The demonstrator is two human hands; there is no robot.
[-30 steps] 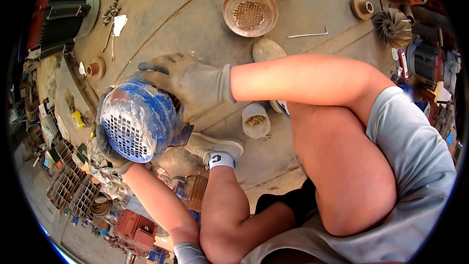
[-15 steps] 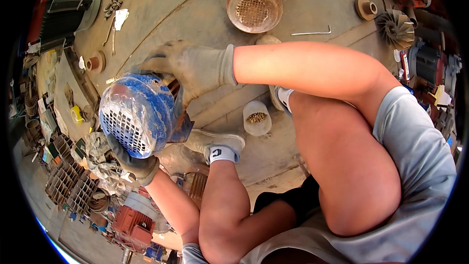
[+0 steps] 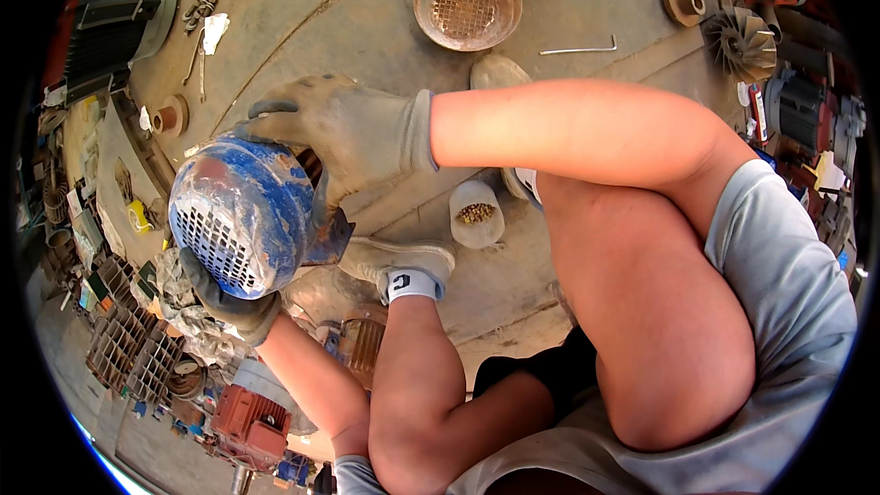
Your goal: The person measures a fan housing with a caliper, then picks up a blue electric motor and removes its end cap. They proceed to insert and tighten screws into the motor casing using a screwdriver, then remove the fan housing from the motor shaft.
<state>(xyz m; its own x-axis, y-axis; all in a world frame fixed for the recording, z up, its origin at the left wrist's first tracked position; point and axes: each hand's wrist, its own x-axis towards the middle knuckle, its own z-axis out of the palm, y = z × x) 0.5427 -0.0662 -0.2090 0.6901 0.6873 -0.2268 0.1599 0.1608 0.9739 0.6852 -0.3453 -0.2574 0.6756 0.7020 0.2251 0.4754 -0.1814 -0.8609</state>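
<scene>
A blue electric motor (image 3: 275, 183) with worn, chipped paint sits between my two gloved hands, its rounded fan-cover grille (image 3: 215, 243) turned toward me and to the left. My right hand (image 3: 344, 133) grips the far and right side from above, the fingers bent over the rim and the thumb down the side. From below, my left hand (image 3: 234, 302) cups the grille's lower edge. A dark foot bracket (image 3: 332, 236) sticks out at the motor's right. Whether the motor rests on anything hidden below it, I cannot tell.
A white cup of small brass-coloured pieces (image 3: 476, 227) stands by my shoe (image 3: 394, 261). Farther off lie a rusty fan cover (image 3: 502, 23), a hex key (image 3: 579, 49) and a fan wheel (image 3: 741, 44). A red motor (image 3: 247, 426) and metal grates (image 3: 119, 348) crowd the lower left.
The whole view has shifted slightly, so most things appear a little farther left and up. Both hands keep their hold on the motor, which sits slightly farther left.
</scene>
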